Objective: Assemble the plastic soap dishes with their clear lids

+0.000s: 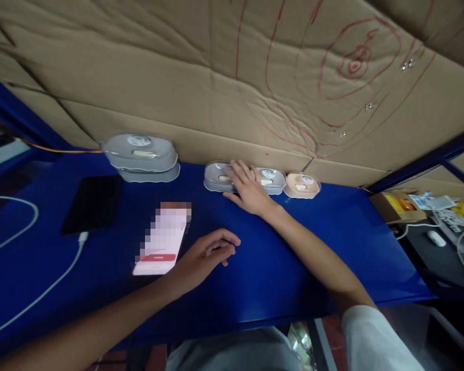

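Note:
My right hand (249,189) reaches to the back of the blue table, fingers stretched out over a grey clear-lidded plastic case (215,180). It seems to rest on the lid, though the contact under the fingers is hidden. A second grey case (272,181) sits just right of these fingers, partly covered by them. Beside it stands a smaller pinkish case (302,186) with a round label. Nearer to me, my left hand (212,252) hovers over the table with loosely bent fingers and nothing in them. A lit phone (160,242) lies to its left.
Two stacked grey cases (143,154) stand at the back left. In front of them lies a dark tablet (95,203), with a white cable (69,270) at its edge. A cardboard wall (158,67) closes the back. Off the right end are a small box (396,208) and a white mouse (436,238).

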Demonstrator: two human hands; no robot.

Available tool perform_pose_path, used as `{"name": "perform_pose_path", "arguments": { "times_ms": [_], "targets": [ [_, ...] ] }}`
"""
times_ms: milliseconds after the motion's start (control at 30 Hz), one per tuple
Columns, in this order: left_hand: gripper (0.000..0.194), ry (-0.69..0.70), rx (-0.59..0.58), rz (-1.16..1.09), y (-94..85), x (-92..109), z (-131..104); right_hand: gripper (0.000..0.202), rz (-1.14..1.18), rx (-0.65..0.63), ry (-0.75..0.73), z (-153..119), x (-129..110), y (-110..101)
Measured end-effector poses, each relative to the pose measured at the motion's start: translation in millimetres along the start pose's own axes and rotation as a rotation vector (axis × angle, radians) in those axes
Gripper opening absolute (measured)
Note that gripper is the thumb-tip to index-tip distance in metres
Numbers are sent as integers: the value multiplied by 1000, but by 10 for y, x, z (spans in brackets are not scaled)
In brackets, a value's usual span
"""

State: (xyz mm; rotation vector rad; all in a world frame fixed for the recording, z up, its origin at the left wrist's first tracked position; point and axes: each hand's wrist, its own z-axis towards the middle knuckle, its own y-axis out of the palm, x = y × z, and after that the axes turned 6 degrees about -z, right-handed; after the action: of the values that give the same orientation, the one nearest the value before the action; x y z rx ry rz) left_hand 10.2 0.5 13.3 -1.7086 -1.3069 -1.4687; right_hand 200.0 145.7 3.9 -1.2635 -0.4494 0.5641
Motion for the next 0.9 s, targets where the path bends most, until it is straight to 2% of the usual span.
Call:
{"name": "perform_pose_path", "arguments": {
  "times_ms": [67,133,200,267,367,467,600,700,800,900],
  "targets": [
    [19,67,92,25,-19,-6,-8,68,17,-13,-22,11,-124,40],
    [18,208,220,88,-42,-19,-21,62,61,-2,-72,-181,-195,-6],
    [31,354,321,234,-59,-46,-36,57,124,23,-124,-510,-233,-117],
    [53,424,357,409,-68,-91,-46,55,184,39,-155,-872,-258,-247],
    [81,400,248,562,-61,-188,-41,53,253,54,-174,-1304,-295,-379],
    [90,348,115,629,-47,-289,-18,53,340,139,-146,-1514,-300,-405],
    [93,412,90,767,-52,-351,-11,47,454,211,-9,-1519,-158,-376],
    [97,423,79,813,-62,-345,-37,42,422,221,106,-1460,25,-299],
    [96,422,62,812,-61,-330,-67,38,381,207,141,-1437,158,-196],
    [93,404,69,788,-54,-308,-82,34,343,187,136,-1457,149,-181]
  ]
}}
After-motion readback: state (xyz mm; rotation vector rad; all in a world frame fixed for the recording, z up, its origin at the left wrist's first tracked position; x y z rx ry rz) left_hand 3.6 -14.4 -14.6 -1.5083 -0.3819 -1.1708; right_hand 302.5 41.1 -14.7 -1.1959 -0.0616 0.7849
